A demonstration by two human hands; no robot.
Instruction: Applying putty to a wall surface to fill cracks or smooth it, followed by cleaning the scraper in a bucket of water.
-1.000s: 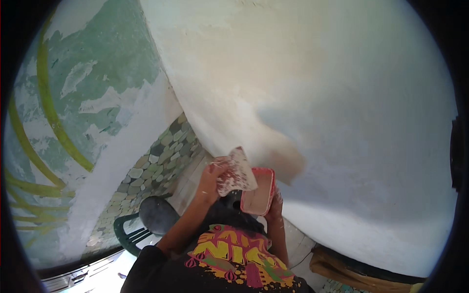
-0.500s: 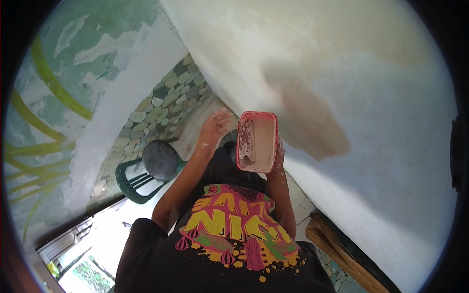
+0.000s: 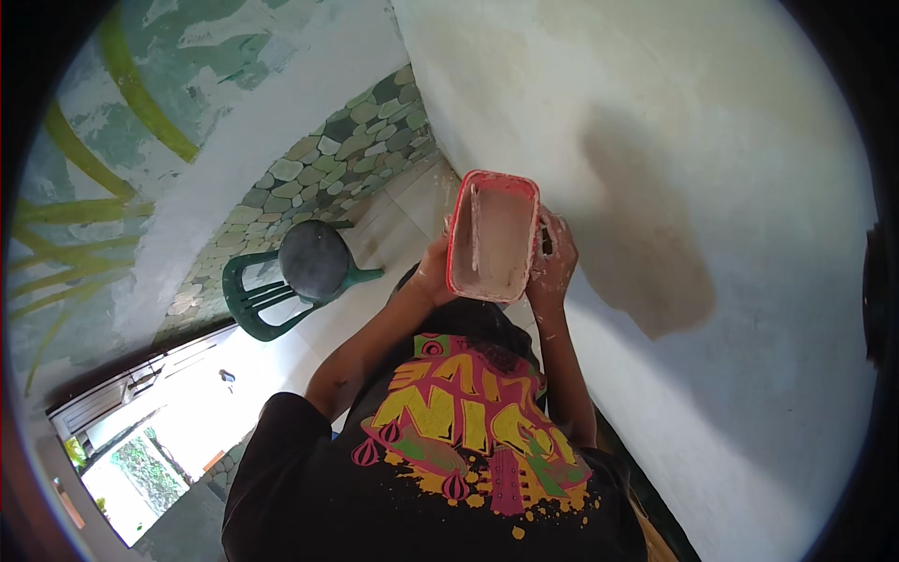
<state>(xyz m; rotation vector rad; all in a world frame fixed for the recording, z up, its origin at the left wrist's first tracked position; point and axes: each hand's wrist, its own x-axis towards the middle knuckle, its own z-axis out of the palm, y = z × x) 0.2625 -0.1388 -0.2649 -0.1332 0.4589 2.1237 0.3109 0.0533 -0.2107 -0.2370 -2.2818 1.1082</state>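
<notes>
A red rectangular container (image 3: 499,244) with pale, creamy material smeared inside is at the centre. A narrow, paste-coated piece (image 3: 474,217) lies along its inner left side. My left hand (image 3: 434,267) grips the container's left side, its fingertips mostly hidden behind it. My right hand (image 3: 554,253) grips the right side, with white smears on its fingers and wrist. Just beyond the container rises a pale wall (image 3: 730,140), on which a large shadow falls to the right of my hands.
A dark green plastic chair (image 3: 253,309) with a round dark grey top (image 3: 314,258) stands at left on pale floor tiles (image 3: 412,197). A green-painted wall (image 3: 169,56) has a stone band (image 3: 346,140) along its bottom. A bright opening (image 3: 131,478) lies at lower left.
The red-speckled piece from my left hand went into the container. My left hand then moved to the container's side. The chair and corner appear higher in view.
</notes>
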